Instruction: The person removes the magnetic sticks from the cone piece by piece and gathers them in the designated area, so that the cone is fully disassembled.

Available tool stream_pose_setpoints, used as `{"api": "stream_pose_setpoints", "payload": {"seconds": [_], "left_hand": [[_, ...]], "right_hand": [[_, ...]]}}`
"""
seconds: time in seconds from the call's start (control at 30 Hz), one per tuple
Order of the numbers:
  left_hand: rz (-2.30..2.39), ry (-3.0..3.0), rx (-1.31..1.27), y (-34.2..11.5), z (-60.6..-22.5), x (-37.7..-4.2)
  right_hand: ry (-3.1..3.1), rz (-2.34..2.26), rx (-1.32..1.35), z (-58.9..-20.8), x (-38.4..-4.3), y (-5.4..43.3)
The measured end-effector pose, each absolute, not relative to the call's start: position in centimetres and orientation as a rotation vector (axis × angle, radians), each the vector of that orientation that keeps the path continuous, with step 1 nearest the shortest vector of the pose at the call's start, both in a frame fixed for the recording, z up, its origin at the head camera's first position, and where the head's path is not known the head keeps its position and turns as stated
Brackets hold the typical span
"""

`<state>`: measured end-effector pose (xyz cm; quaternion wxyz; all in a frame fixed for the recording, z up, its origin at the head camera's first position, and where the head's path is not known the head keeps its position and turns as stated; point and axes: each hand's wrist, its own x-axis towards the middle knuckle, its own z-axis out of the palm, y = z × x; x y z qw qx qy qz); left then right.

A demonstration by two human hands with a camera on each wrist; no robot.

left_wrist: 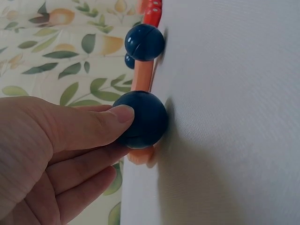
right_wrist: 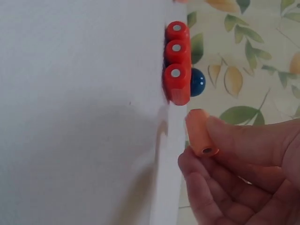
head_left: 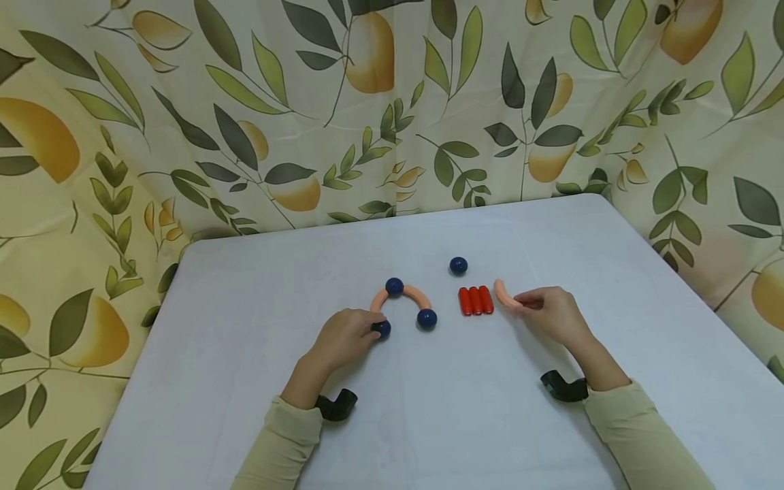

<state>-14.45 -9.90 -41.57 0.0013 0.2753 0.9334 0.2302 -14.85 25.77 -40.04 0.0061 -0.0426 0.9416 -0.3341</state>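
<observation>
With thumb and fingers, my left hand pinches a dark blue ball at the left end of an arch on the table. Two curved orange rods form this arch, joined by a blue ball at its top. Another blue ball sits at the right end. My right hand holds a separate curved orange rod by its near end, a round metal-looking tip showing in the right wrist view. Just left of that rod lie three red rods, side by side.
Behind the red rods is a loose blue ball. A white cloth covers the table, and a fruit-and-leaf patterned curtain hangs behind it. Black curved mounts are at both wrists, close over the table.
</observation>
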Motion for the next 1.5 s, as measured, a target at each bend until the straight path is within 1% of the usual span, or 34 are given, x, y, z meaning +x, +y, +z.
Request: {"api": "stream_pose_setpoints", "payload": {"seconds": [0.13, 0.23, 0.5, 0.93, 1.1, 1.23, 1.37, 1.5], "left_hand": [[0.714, 2.933, 0.860, -9.9, -41.6, -14.5], [0.707, 2.932, 0.851, -10.0, -41.6, -14.5], [0.726, 2.912, 0.855, -10.2, -41.7, -14.4], [0.754, 2.897, 0.933, -10.4, -41.9, -14.6], [0.736, 2.915, 0.969, -10.4, -42.1, -14.6], [0.619, 2.951, 1.033, -10.0, -42.0, -14.5], [0.508, 2.959, 1.098, -9.3, -41.6, -14.1], [0.477, 2.947, 1.091, -8.9, -41.3, -13.8]], "right_hand": [[2.900, -0.982, -0.008, -40.4, -15.2, 25.8], [2.860, -0.958, 0.035, -40.6, -15.5, 25.6], [2.844, -0.950, 0.039, -40.9, -15.9, 24.8], [2.855, -0.973, 0.002, -41.2, -16.1, 24.4], [2.837, -0.961, 0.029, -40.7, -15.9, 24.3], [2.874, -0.982, 0.048, -39.8, -15.5, 24.1], [2.915, -1.072, -0.020, -38.9, -15.1, 23.2], [2.906, -1.133, -0.188, -38.6, -14.7, 21.1]]}}
